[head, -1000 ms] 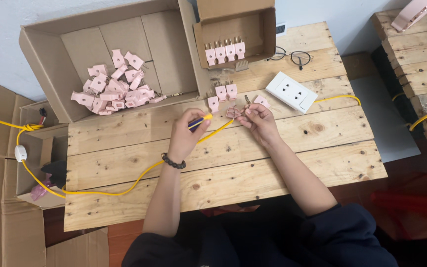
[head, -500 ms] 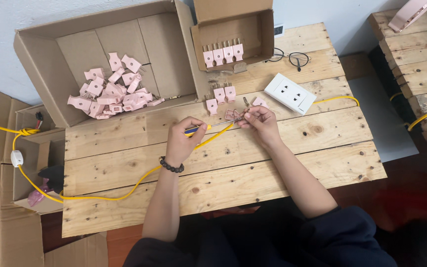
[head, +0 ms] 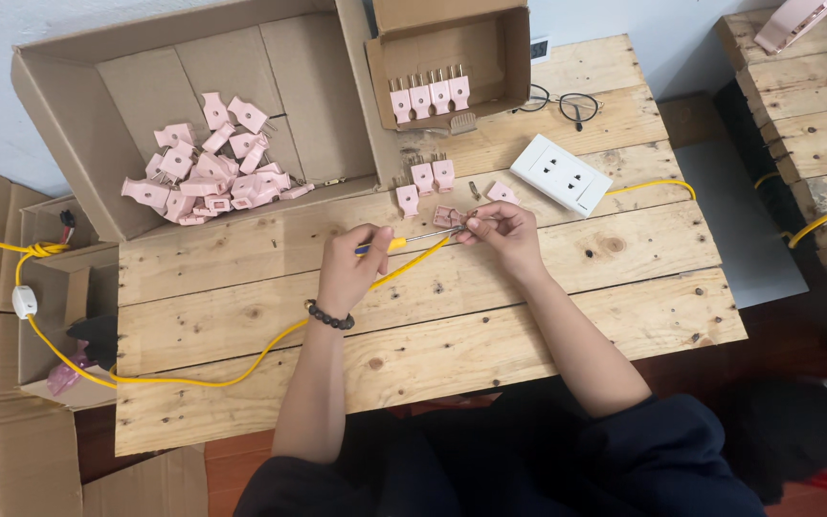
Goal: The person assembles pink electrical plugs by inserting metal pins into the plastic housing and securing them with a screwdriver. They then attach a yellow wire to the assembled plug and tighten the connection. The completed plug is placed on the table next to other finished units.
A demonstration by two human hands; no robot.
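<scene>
Screwdriver [head: 412, 239] now lies level, its tip brought right to the pink plug [head: 449, 217] near the surface's middle. Left hand [head: 348, 268] has shifted nearer, fingers clamped on the handle; right hand [head: 502, 228] fingers pinch the plug, so tightening seems underway.

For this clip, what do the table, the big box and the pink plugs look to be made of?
The table: unfinished pale wood, probably pine, with visible planks, knots and grain. The big box: plain brown corrugated cardboard, matte, with folded flaps. The pink plugs: apparently moulded plastic with a slight sheen; their prongs look like metal. The left hand holds a screwdriver to the plug at the right hand.
</scene>
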